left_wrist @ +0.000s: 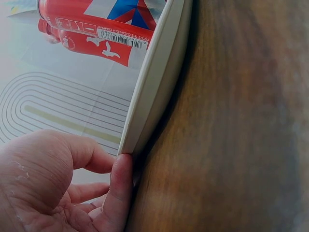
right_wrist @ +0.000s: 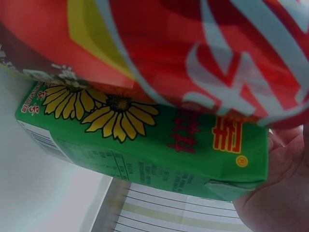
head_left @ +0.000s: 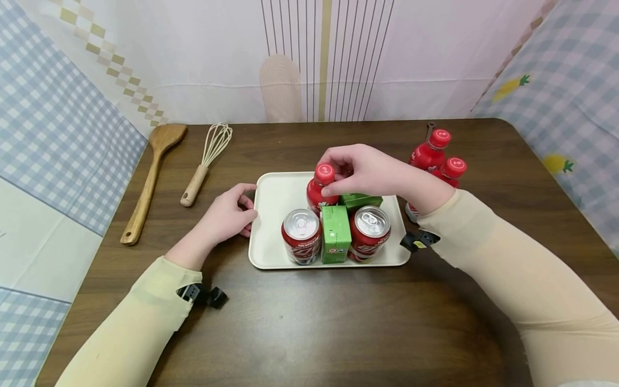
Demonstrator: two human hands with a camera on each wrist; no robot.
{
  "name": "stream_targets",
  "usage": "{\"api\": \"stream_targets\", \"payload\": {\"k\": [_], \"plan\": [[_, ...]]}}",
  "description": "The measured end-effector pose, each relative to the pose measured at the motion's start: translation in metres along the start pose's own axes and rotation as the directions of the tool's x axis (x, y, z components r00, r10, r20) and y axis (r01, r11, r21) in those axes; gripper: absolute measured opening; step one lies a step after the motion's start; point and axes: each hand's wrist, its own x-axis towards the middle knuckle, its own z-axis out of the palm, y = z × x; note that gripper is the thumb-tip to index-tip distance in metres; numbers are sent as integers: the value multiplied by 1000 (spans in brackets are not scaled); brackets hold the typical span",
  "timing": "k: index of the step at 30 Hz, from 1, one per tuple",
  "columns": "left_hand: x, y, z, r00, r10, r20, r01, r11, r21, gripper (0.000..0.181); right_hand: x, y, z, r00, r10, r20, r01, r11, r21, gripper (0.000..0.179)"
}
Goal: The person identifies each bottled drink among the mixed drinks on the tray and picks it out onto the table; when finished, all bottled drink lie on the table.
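My right hand point(head_left: 369, 171) pinches a red plastic bottle point(head_left: 316, 196) near its neck, above the back middle of a cream tray point(head_left: 273, 196). The bottle stands upright; a can partly hides its base. With thumb and finger, my left hand point(head_left: 223, 216) holds the tray's left rim, as the left wrist view also shows. Along the tray's front, a green drink carton point(head_left: 336, 236) stands between two red Coca-Cola cans point(head_left: 302, 244). Another green carton point(head_left: 360, 201) is behind them, under my right hand. In the right wrist view, a can point(right_wrist: 193, 53) overlaps a carton point(right_wrist: 111, 150).
Two more red bottles point(head_left: 427, 156) stand right of the tray, partly behind my right forearm; a small dark object behind them is unclear. At the left lie a wooden spatula point(head_left: 153, 177) and a whisk point(head_left: 205, 166). Patterned cloth point(head_left: 208, 59) hangs behind the wooden table point(head_left: 300, 333).
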Motion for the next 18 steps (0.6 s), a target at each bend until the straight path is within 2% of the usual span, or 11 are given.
{"api": "stream_targets", "payload": {"k": [6,18], "plan": [[0,0,0,1000,3,1,-3,1000,-2,63,-1,0,-1,999,-19,28,19,1000,-4,38],[0,-1,-1,1000,5,0,-5,1000,-1,62,-2,0,-1,999,-23,33,22,1000,9,32]]}}
